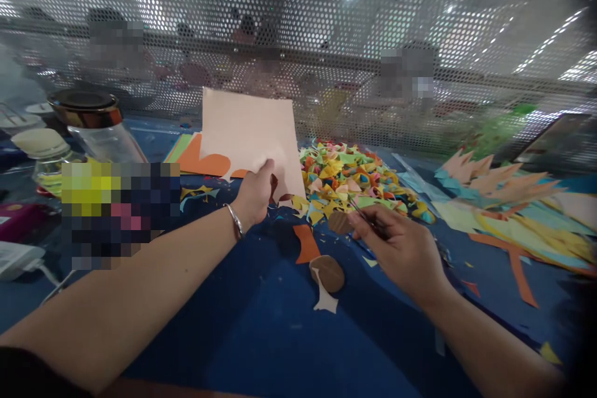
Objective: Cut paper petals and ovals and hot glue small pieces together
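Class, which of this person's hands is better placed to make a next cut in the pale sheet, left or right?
Probably the right hand: it holds a slim dark tool, perhaps scissors, to the right of the pale sheet. The left hand is busy gripping the sheet's lower part.

dark sleeve (32, 376): edge-cut | left fingers (267, 171): mostly unseen | tool (356, 205): mostly under right fingers (366, 229) | people (265, 32) beyond screen (326, 6): blurred

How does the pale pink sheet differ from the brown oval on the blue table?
The pale pink sheet is larger than the brown oval. The left hand holds the sheet up; the oval lies on the blue table. The sheet's top edge is straight, the oval's rounded.
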The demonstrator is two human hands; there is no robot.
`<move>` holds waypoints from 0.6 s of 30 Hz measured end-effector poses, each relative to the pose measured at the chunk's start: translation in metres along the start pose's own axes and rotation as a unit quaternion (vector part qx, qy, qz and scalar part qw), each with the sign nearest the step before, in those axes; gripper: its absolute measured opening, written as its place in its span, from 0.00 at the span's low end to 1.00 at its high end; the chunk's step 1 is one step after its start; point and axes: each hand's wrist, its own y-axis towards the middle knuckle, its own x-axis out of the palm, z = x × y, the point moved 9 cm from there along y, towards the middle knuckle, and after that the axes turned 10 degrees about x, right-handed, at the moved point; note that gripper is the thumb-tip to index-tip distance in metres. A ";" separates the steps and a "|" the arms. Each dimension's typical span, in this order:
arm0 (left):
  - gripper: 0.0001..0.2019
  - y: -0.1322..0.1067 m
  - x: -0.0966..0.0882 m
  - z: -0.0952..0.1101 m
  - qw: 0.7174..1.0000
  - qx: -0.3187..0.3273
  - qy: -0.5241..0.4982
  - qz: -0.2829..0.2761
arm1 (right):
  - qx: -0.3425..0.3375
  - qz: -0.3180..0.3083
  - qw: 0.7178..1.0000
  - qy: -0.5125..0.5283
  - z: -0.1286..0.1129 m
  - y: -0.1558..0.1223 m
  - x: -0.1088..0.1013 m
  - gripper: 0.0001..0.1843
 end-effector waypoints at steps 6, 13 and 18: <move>0.10 0.007 0.003 0.020 0.998 0.052 0.036 -0.013 | -0.007 0.011 1.000 -0.003 -0.004 -0.001 -0.004 0.16; 0.09 0.016 -0.009 0.038 0.997 0.072 0.033 -0.006 | -0.005 -0.007 1.000 0.003 0.000 -0.001 -0.001 0.15; 0.14 0.003 0.015 0.029 0.983 0.070 0.102 -0.136 | -0.007 -0.007 1.000 -0.005 0.000 -0.001 -0.002 0.14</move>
